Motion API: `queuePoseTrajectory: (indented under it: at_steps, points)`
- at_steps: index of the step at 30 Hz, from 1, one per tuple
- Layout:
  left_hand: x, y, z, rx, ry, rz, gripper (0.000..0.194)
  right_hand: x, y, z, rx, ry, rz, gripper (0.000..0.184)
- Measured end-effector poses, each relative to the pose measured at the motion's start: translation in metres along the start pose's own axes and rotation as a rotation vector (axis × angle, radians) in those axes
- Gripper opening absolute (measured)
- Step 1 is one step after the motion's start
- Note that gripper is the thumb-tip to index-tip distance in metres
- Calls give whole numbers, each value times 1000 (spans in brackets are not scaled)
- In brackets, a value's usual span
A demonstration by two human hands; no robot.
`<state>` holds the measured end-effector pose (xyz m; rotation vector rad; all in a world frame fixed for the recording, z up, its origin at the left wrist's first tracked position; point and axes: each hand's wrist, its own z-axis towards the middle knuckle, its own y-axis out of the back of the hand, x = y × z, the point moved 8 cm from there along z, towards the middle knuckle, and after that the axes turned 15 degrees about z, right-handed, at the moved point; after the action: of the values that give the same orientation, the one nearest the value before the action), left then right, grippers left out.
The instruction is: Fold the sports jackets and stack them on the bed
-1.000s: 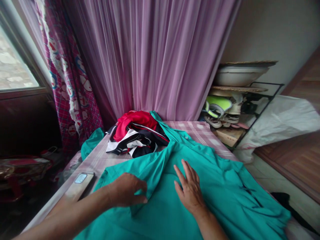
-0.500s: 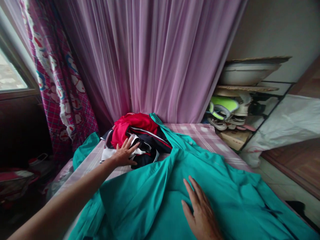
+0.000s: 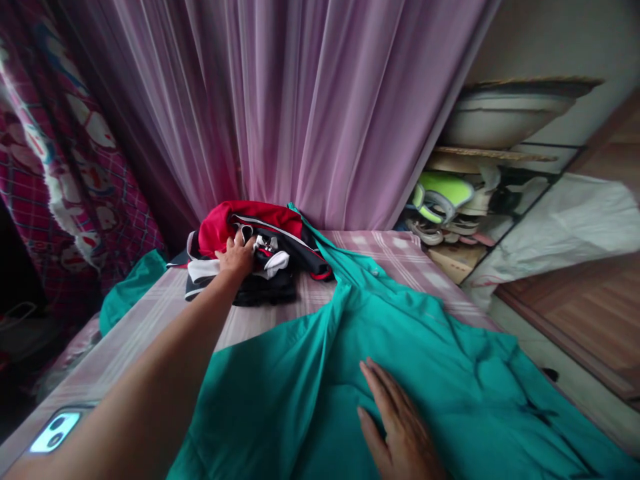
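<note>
My left hand (image 3: 237, 256) reaches out and presses on a heap of clothes, its fingers apart and bent against the fabric. The heap has a red garment (image 3: 220, 227) with dark, white-striped parts, white cloth (image 3: 203, 269) and a folded black piece (image 3: 265, 290) at the bottom. Whether any fabric is pinched under the fingertips is hidden. My right hand (image 3: 400, 427) rests open on a teal garment (image 3: 280, 380) that is spread over the near part of the bed, its long narrow end running back beside the heap.
A phone (image 3: 55, 430) lies by my left forearm on the checked sheet (image 3: 395, 247). Purple curtains (image 3: 320, 120) hang behind the bed. At the right stand a rack with shoes (image 3: 460, 223), a basin (image 3: 505, 117) and a white plastic bag (image 3: 570, 227).
My left hand has moved farther back with the heap, leaving a gap of sheet before the teal garment. The left fingers are more bent. My right hand stays on the teal garment.
</note>
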<state>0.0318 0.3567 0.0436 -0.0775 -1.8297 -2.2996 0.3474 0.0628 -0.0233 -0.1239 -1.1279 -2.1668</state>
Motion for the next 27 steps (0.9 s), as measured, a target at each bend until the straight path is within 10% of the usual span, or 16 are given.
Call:
queuePoseTrajectory:
  at_steps: [13, 27]
  points:
    - [1, -18, -67, 271, -399, 94, 106, 0, -2, 4, 27, 22, 48, 46]
    - [-13, -18, -15, 65, -43, 110, 57, 7, 7, 8, 44, 111, 33, 40]
